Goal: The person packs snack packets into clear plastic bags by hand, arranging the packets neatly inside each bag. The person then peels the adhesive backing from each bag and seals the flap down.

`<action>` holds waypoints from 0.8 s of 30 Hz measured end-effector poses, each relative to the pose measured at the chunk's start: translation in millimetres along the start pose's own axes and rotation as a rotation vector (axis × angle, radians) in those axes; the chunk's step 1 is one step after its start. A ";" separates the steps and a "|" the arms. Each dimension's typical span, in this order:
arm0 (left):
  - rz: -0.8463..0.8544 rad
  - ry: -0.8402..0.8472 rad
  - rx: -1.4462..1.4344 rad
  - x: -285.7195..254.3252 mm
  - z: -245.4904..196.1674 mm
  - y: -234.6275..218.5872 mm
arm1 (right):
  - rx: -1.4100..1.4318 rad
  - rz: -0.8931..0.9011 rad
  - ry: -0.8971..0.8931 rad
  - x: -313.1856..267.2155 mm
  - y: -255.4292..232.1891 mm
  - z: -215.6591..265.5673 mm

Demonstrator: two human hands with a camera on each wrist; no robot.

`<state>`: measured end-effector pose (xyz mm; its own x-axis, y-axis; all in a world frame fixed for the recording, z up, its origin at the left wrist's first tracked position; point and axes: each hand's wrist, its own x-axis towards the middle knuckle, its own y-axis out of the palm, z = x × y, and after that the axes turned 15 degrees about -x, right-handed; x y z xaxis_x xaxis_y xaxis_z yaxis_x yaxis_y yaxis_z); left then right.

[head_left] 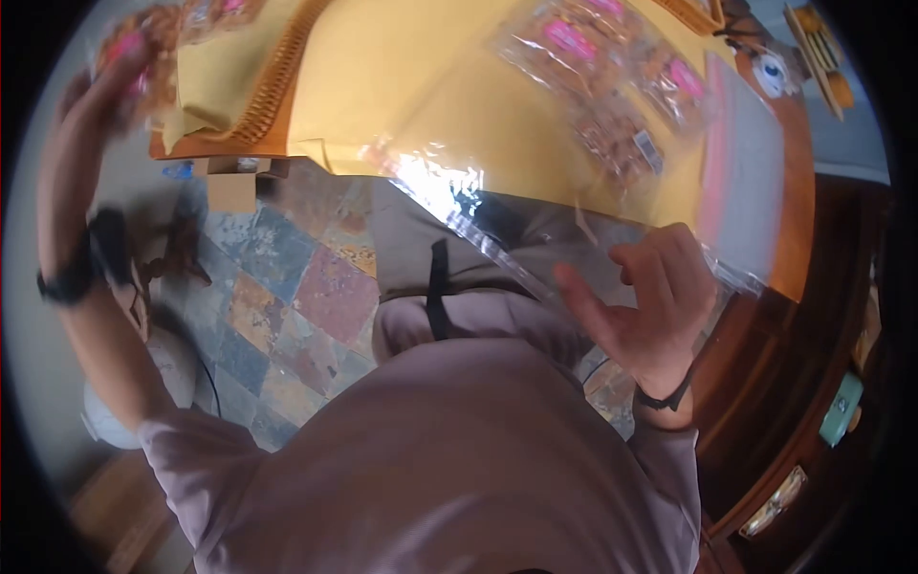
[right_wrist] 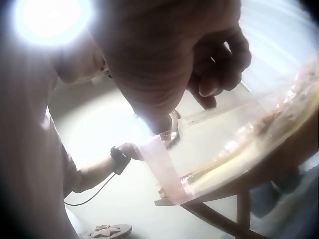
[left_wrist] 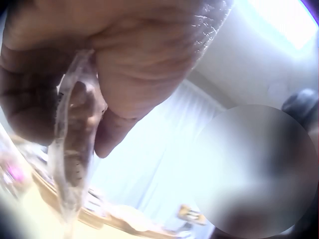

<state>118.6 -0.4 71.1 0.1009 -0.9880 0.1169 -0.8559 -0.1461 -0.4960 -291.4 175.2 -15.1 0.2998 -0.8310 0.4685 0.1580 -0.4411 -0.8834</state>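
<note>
My left hand (head_left: 100,91) grips a small clear packet of brown snack pieces (left_wrist: 77,132) between thumb and fingers, at the far left by other packets. A large clear plastic bag (head_left: 449,124) lies across the yellow tabletop, its mouth hanging over the near edge toward me. Several brown snack packets (head_left: 612,134) with pink labels lie inside its far end. My right hand (head_left: 660,301) is at the bag's mouth, the thumb stretched away from the bent fingers. In the right wrist view the thumb touches the pinkish strip (right_wrist: 162,169) along the mouth, with fingertips right at the other rim.
A wicker-edged tray (head_left: 277,77) with more packets stands at the left of the table. Flat clear bags with a pink edge (head_left: 746,182) are stacked on the right. A small cardboard box (head_left: 232,189) is below the table edge. Dark wooden furniture (head_left: 765,383) stands close by on the right.
</note>
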 end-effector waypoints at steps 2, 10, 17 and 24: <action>0.152 -0.224 -0.192 -42.7 -2.0 8.9 | -0.004 0.032 -0.004 1.1 0.0 -0.4; 0.967 -0.594 -0.993 -146.7 -3.8 168.7 | -0.010 -0.069 -0.016 10.3 6.8 -0.7; 0.783 -0.501 -1.174 -147.4 -19.8 251.2 | 0.054 -0.118 0.086 4.3 2.0 -1.6; 0.696 -0.459 -1.414 -146.8 -24.3 293.1 | 0.101 -0.166 0.131 -2.9 4.6 1.4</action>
<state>-159.4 103.0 -70.5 -0.5665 -0.8090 -0.1565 -0.5282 0.2108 0.8225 -290.2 176.0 -20.5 0.1385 -0.7898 0.5975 0.2905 -0.5444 -0.7869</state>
